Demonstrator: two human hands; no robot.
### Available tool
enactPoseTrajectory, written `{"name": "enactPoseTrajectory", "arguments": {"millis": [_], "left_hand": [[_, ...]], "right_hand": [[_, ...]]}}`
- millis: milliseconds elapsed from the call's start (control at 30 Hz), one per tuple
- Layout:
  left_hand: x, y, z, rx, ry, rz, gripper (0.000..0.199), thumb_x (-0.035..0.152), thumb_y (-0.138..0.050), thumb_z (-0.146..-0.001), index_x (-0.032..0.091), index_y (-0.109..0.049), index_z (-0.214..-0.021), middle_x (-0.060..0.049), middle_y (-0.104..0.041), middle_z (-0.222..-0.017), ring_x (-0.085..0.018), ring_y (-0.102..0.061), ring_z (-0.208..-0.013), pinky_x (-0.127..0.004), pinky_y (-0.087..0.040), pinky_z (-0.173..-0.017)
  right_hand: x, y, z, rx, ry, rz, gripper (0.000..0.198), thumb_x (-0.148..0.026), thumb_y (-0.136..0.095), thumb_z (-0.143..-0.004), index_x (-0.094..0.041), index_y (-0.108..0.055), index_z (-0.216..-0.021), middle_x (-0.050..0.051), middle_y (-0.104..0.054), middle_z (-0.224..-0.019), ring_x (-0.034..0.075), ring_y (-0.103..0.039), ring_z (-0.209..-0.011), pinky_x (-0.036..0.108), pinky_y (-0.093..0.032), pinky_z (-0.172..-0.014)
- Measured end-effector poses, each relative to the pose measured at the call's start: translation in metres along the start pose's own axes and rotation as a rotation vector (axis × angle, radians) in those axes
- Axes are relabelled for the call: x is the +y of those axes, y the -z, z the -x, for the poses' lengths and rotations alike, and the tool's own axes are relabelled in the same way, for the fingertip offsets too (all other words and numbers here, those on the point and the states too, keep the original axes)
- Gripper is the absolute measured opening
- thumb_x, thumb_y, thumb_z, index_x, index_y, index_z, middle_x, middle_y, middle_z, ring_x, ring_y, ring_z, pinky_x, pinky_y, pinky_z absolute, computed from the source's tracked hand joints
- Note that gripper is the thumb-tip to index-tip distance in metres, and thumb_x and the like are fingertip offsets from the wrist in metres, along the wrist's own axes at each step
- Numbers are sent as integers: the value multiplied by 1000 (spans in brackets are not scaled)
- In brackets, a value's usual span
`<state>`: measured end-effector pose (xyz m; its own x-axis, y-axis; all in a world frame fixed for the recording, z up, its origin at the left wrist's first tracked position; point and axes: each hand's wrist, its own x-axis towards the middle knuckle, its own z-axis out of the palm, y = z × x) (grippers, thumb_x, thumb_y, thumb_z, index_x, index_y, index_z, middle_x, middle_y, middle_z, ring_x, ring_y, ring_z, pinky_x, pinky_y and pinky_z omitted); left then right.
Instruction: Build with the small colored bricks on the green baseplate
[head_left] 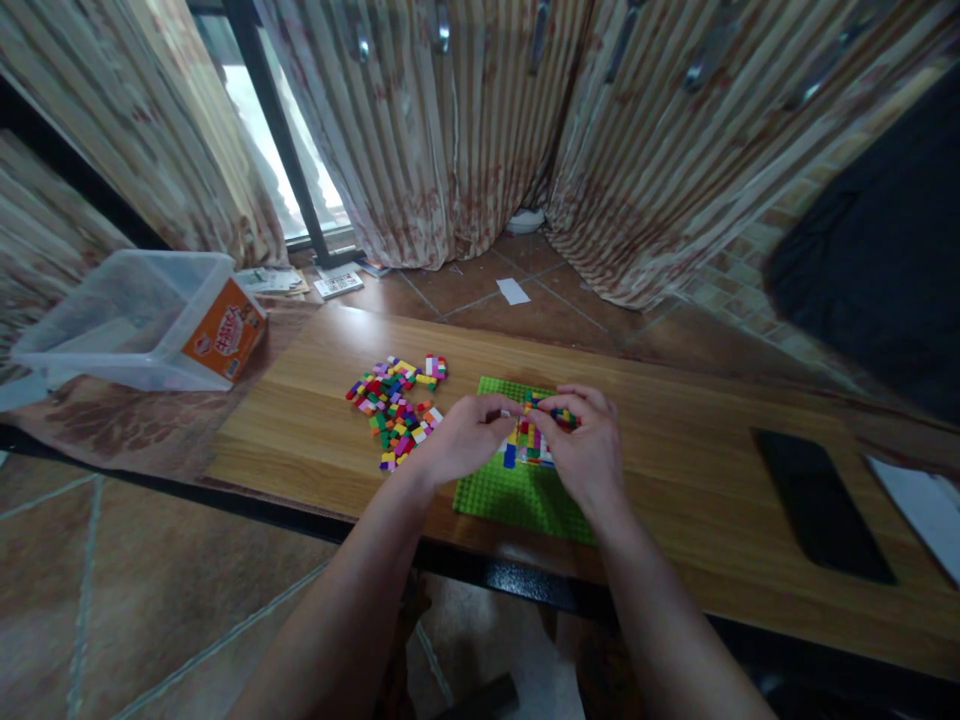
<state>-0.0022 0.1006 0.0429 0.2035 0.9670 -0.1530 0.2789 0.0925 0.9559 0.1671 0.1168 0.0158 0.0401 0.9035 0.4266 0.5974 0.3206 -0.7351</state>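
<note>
A green studded baseplate (pixel 517 500) lies on the wooden table, with a cluster of joined multicoloured building bricks (pixel 525 440) on its upper part. From the left, my left hand (pixel 469 432) reaches over the plate, its thumb and index finger pinched at the cluster's edge, where a small pale brick partly shows. My right hand (pixel 589 445) curls around the right side of the cluster, fingertips closed on bricks there. Both hands' fingertips nearly meet. They hide part of the cluster. A blue brick (pixel 510 457) sits at its near left.
Loose bricks (pixel 390 405) are heaped left of the plate. A clear plastic bin (pixel 135 365) with an orange label stands beyond the table's left end. A black flat device (pixel 821 505) and white paper (pixel 919 505) lie at the right. Curtains (pixel 450 130) hang behind.
</note>
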Motion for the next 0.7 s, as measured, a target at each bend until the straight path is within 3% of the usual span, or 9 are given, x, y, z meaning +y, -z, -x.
{"name": "enactPoseTrajectory", "arguments": {"millis": [100, 233, 533, 700], "left_hand": [[-2, 6, 0, 38, 27, 136, 29, 23, -56, -82, 13, -70, -105, 4, -51, -63, -10, -44, -57, -23, -33, -55], [-2, 7, 0, -23, 5, 277, 27, 21, -60, -80, 13, -69, -105, 3, -56, -69, -10, -47, -61, -24, -35, -60], [5, 1, 1, -54, 5, 359, 25, 14, -64, -77, 13, -69, -102, 0, -66, -81, -10, -53, -69, -24, -38, -65], [11, 2, 1, 17, 15, 469, 20, 15, -66, -76, 12, -68, -96, 1, -65, -76, -9, -53, -64, -23, -40, -64]], "right_hand": [[-1, 0, 0, -21, 19, 24, 11, -33, -70, -81, -24, -73, -76, 8, -66, -103, 27, -56, -104, 45, -43, -93], [-1, 1, 0, -32, 46, 56, 11, -31, -68, -83, -24, -73, -76, 8, -67, -100, 28, -56, -103, 46, -42, -93], [-7, 15, 1, 27, 81, 4, 21, -37, -60, -91, -23, -74, -85, 9, -69, -104, 26, -61, -103, 44, -46, -93], [-15, 32, 8, -98, 3, -124, 25, -42, -58, -94, -23, -74, -87, 3, -72, -86, 20, -64, -81, 34, -49, -76]]}}
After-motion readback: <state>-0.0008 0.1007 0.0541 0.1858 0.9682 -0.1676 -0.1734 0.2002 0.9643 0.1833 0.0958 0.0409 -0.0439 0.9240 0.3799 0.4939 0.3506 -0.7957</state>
